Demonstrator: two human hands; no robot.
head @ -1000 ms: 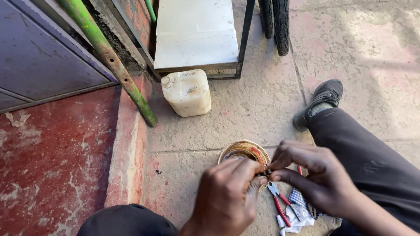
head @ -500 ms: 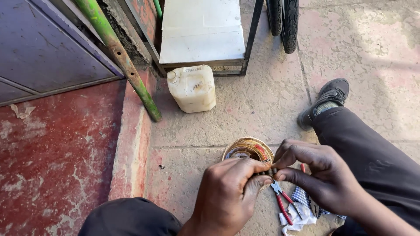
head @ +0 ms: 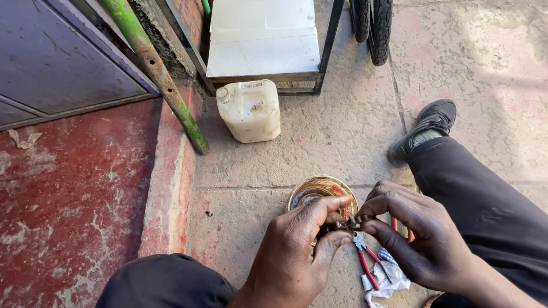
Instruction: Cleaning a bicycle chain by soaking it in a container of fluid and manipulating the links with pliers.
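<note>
1. Head view: your left hand (head: 294, 251) and right hand (head: 416, 234) are both pinched shut on a short length of dark chain (head: 345, 224), held between them just above the near rim of a round tin (head: 322, 191) on the paved floor.
2. The chain's long axis runs left to right, nearly level, one end under your left thumb, the other under your right fingertips. Only the middle links show.
3. Expect it to be metal: fairly heavy for its size, stiff across the links but floppy along its length, so it should sag wherever you let go. It looks dark and perhaps greasy, so it may slip.
4. Take hold by the side plates at both ends, as you do now, to keep it straight.
5. Red-handled pliers (head: 365, 262) lie on the floor just below the chain, beside a crumpled scrap (head: 388, 282). A pale jerrycan (head: 250, 110) stands farther off, well apart.
</note>
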